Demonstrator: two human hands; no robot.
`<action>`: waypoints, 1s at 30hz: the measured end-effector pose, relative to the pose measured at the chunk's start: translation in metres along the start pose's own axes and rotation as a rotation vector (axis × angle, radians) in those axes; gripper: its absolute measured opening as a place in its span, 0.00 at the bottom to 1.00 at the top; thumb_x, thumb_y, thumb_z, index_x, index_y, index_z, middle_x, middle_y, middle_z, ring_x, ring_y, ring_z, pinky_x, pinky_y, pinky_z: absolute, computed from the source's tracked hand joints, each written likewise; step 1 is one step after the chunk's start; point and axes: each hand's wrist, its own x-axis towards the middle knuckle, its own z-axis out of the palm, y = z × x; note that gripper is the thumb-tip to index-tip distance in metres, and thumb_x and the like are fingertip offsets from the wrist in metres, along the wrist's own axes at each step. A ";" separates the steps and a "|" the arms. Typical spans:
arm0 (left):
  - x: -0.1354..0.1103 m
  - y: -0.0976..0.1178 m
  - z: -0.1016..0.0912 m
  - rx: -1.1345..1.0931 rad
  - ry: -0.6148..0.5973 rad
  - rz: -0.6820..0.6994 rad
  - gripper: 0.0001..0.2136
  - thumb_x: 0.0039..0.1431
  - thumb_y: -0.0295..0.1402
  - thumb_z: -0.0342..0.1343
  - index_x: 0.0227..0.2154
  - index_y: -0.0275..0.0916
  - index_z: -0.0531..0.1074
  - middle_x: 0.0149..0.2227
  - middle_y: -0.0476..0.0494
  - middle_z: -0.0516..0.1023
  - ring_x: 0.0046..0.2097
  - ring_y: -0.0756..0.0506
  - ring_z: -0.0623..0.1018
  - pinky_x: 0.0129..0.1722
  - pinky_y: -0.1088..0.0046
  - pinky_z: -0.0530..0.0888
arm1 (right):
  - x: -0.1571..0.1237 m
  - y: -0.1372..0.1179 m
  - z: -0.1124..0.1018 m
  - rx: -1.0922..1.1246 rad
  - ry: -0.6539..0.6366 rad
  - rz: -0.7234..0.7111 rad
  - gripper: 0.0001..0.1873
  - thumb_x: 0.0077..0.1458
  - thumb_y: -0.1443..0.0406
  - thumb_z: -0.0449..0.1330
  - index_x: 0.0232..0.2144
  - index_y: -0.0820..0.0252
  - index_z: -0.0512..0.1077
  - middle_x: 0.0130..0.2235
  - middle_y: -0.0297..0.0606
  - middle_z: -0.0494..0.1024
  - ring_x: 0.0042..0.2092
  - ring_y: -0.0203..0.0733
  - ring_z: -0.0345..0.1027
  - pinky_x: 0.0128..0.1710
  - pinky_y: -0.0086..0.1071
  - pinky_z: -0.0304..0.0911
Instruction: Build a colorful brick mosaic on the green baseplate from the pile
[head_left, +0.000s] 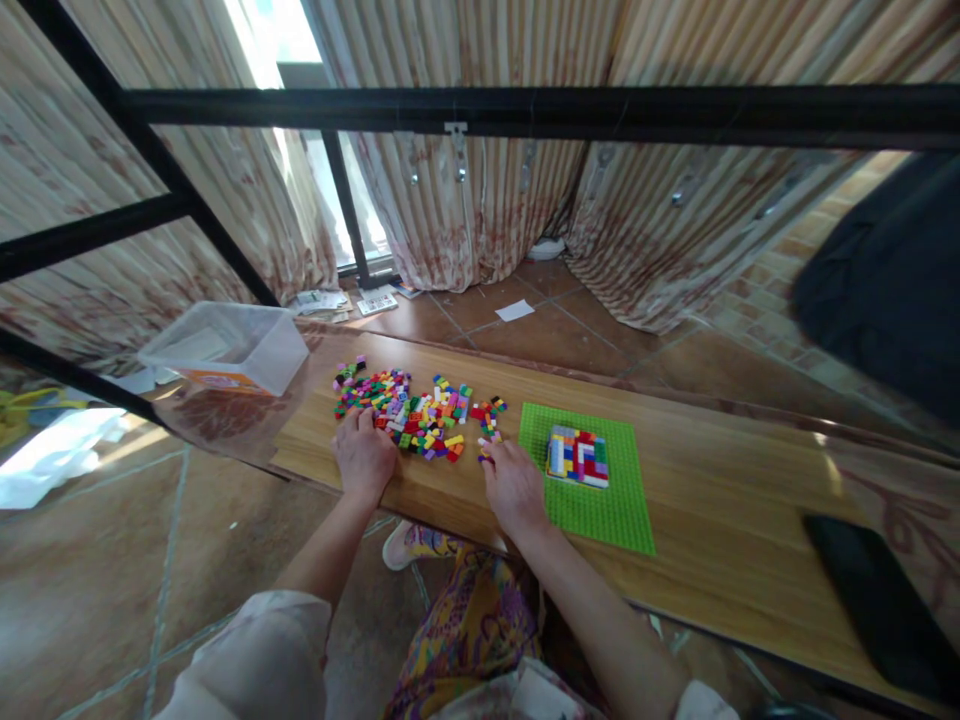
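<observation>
Loosely strewn plastic bricks point(426, 412) (studded baseplate point(600, 522) nearby).

Loose multicoloured bricks point(429, 408) near green baseplate point(600, 522)

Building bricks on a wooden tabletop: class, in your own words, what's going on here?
A person has both hands among loose building bricks spread on a wooden tabletop. The left hand is at the near edge of the spread; the right hand has its fingertips at a few bricks on its right side, though any grip is unclear. Further right, a multicoloured brick build sits on a green baseplate.
</observation>
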 end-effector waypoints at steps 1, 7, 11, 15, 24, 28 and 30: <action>0.000 0.000 0.000 0.000 -0.003 -0.002 0.19 0.60 0.28 0.45 0.52 0.33 0.70 0.57 0.32 0.69 0.57 0.36 0.68 0.55 0.56 0.64 | -0.001 -0.002 -0.004 0.027 -0.001 -0.004 0.13 0.60 0.70 0.52 0.42 0.59 0.74 0.41 0.46 0.76 0.44 0.47 0.69 0.47 0.39 0.64; 0.001 0.000 -0.001 -0.012 -0.002 -0.003 0.18 0.60 0.29 0.46 0.52 0.34 0.70 0.56 0.32 0.69 0.58 0.36 0.68 0.57 0.56 0.63 | -0.022 -0.017 -0.033 0.331 0.074 -0.025 0.13 0.63 0.67 0.50 0.40 0.54 0.75 0.40 0.40 0.75 0.42 0.40 0.71 0.43 0.32 0.66; 0.001 0.001 -0.002 -0.003 -0.002 0.011 0.19 0.60 0.29 0.46 0.52 0.33 0.70 0.56 0.32 0.69 0.57 0.36 0.69 0.56 0.56 0.64 | -0.037 -0.021 -0.049 0.415 0.098 0.031 0.13 0.63 0.66 0.50 0.40 0.55 0.75 0.40 0.39 0.75 0.41 0.40 0.72 0.41 0.31 0.66; 0.002 -0.001 0.000 -0.003 0.009 0.017 0.19 0.60 0.29 0.46 0.52 0.33 0.70 0.55 0.31 0.69 0.56 0.36 0.69 0.55 0.55 0.64 | -0.046 -0.016 -0.064 0.426 0.115 0.067 0.12 0.63 0.64 0.51 0.39 0.54 0.75 0.38 0.39 0.76 0.40 0.40 0.72 0.40 0.32 0.66; 0.003 -0.001 -0.001 -0.009 0.001 0.022 0.20 0.58 0.29 0.47 0.53 0.34 0.69 0.55 0.31 0.69 0.57 0.35 0.68 0.56 0.54 0.64 | -0.055 0.030 -0.099 0.483 0.303 0.247 0.13 0.60 0.57 0.55 0.37 0.55 0.76 0.38 0.40 0.78 0.41 0.43 0.71 0.40 0.35 0.66; 0.004 0.000 -0.002 0.002 0.011 0.030 0.19 0.59 0.30 0.46 0.52 0.33 0.70 0.55 0.32 0.69 0.57 0.36 0.68 0.56 0.55 0.65 | -0.046 0.063 -0.112 0.535 0.422 0.421 0.15 0.55 0.55 0.58 0.34 0.60 0.76 0.32 0.39 0.78 0.33 0.41 0.71 0.35 0.33 0.66; 0.004 0.001 -0.002 0.017 0.013 0.035 0.19 0.59 0.31 0.45 0.52 0.33 0.70 0.55 0.32 0.70 0.57 0.35 0.69 0.55 0.56 0.65 | -0.038 0.077 -0.115 0.544 0.460 0.458 0.15 0.53 0.55 0.59 0.33 0.61 0.76 0.30 0.38 0.78 0.32 0.41 0.70 0.35 0.33 0.66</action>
